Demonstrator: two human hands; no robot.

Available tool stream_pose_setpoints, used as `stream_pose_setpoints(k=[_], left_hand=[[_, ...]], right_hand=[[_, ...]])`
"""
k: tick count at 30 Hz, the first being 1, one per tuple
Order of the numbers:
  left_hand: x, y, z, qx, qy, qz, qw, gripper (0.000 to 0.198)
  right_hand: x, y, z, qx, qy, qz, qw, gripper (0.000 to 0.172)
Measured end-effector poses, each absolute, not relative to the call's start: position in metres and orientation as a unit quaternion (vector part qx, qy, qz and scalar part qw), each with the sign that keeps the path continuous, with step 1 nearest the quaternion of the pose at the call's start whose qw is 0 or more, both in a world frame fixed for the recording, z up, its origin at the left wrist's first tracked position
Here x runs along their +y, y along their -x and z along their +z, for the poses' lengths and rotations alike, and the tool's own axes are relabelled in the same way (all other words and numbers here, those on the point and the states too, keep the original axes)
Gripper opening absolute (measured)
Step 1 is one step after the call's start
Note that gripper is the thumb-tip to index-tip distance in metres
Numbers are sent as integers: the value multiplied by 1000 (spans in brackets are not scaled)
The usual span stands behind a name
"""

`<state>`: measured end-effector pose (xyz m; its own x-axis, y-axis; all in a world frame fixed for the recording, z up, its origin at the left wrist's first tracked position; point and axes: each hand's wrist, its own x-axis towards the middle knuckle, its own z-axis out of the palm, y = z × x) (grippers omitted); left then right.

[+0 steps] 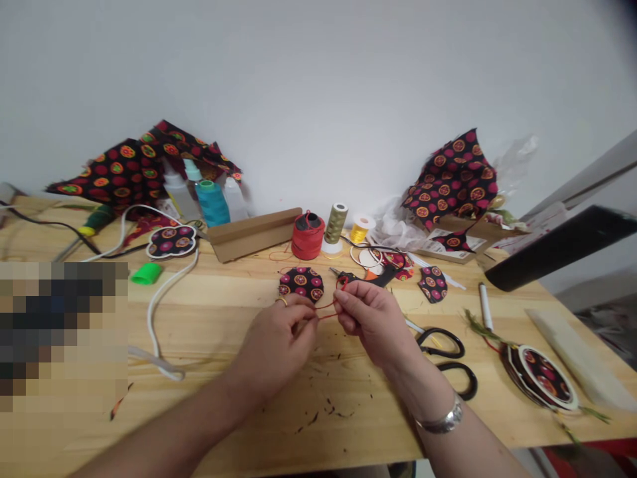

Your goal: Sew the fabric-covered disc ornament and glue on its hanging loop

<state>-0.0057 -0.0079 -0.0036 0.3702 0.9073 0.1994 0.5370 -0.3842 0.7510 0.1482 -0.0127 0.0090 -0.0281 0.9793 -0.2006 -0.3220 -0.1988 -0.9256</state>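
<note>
My left hand (pixel 281 342) and my right hand (pixel 371 322) meet over the middle of the wooden table (pixel 239 372). Both pinch a thin red cord (pixel 328 311), stretched between the fingertips and looping up by the right hand. Just beyond the fingers lies a round patch of black fabric with pink and orange dots (pixel 301 284). A ring sits on my left hand and a silver bracelet on my right wrist. Black-handled scissors (pixel 448 358) lie to the right of my right hand.
Against the wall stand a red cord spool (pixel 307 236), an olive thread cone (pixel 336 226), a yellow spool (pixel 359 232), a teal cone (pixel 213 202) and bottles. Dotted fabric piles (pixel 455 176) sit at left and right. A white cable (pixel 159 299), a glue gun (pixel 371 277) and a stack of fabric-covered discs (pixel 542 377) lie around.
</note>
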Motion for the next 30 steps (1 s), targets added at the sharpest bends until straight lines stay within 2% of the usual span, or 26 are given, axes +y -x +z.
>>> stream_pose_setpoints(k=[4,7,11,14,23,30], left_hand=[[-6,7,-1,514,-676,448,279,19],[-7,7,1,464,-631,521,340,23],[-10,6,1,419,-611,478,471,32],[-11,5,0,420,-603,420,532,36],[-9,3,-4,481,-646,343,483,29],[-8,3,2,461,-632,354,513,19]], right_hand=[[-12,-149,9,-386,492,579,523,23],[-13,-147,5,-426,511,546,509,21],[-13,-143,2,-467,523,529,478,19],[-13,-142,0,-481,525,530,460,16],[-15,-142,-4,-511,530,509,447,13],[-14,-142,-1,-522,532,499,442,13]])
